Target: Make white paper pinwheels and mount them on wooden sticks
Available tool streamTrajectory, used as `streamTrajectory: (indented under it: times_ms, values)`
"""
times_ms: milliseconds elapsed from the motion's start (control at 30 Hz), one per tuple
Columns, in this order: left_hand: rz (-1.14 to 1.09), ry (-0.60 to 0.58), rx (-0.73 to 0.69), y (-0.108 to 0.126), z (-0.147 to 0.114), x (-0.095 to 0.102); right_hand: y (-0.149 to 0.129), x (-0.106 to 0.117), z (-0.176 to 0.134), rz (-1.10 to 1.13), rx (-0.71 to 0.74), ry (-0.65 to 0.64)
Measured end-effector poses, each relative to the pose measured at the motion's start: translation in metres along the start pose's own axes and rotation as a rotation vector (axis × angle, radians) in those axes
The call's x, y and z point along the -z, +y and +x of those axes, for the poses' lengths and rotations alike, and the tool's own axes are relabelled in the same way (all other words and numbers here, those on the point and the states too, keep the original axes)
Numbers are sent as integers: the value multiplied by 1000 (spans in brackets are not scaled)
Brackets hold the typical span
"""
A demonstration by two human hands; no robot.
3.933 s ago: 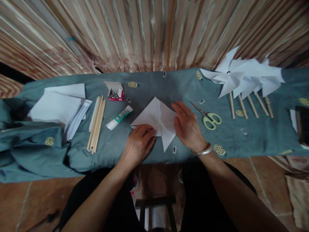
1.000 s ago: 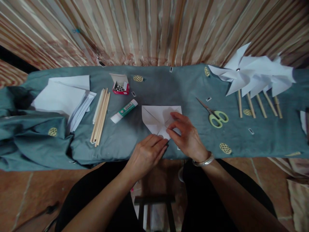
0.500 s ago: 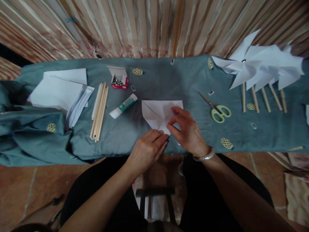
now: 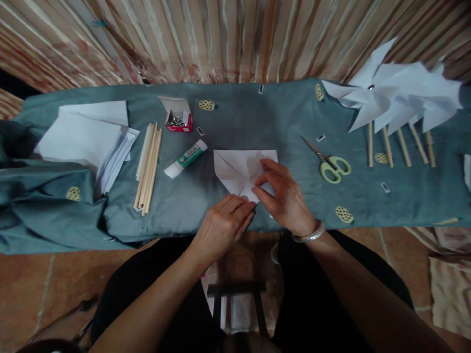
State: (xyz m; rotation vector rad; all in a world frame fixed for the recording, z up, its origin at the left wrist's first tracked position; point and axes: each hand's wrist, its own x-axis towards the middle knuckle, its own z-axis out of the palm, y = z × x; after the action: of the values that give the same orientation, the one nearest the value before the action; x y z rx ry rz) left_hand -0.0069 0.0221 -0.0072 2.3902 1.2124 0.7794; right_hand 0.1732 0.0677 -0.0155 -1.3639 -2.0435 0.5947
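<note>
In the middle of the cloth, a white sheet of paper (image 4: 232,169) lies with dark diagonal lines, creases or cuts, running in from its corners. Its near side narrows toward my fingers, where part of it is covered. My left hand (image 4: 222,221) grips the near edge, its fingers pressed together over the paper. Over the right half of the sheet, my right hand (image 4: 285,197) pinches at the paper near its centre with thumb and forefinger. What lies right under the fingertips is hidden.
Left of the sheet are a glue stick (image 4: 186,159), an open box of metal pins (image 4: 178,122), wooden sticks (image 4: 149,169) and a paper stack (image 4: 83,137). On the right lie green-handled scissors (image 4: 333,167) and several finished paper pinwheels (image 4: 379,90). A pleated curtain (image 4: 235,39) hangs behind.
The whole view has shifted slightly, so things on the table sit a little higher and further left. Both hands keep nearly the same hold on the paper.
</note>
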Motion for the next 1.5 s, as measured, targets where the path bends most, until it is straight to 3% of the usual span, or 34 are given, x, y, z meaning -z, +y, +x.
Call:
streamTrajectory:
  times_ms: [367, 633, 1300, 1500]
  values:
    - [-19, -1, 10, 1, 1, 0, -6, -1, -3, -22, 79, -28]
    - [-17, -25, 18, 1, 2, 1, -13, 2, -5, -74, 114, -137]
    - [36, -31, 9, 4, 4, 11, -19, -13, -6, -30, 150, -176]
    - [87, -23, -5, 1, 1, 8, -15, -7, -4, -120, 172, -96]
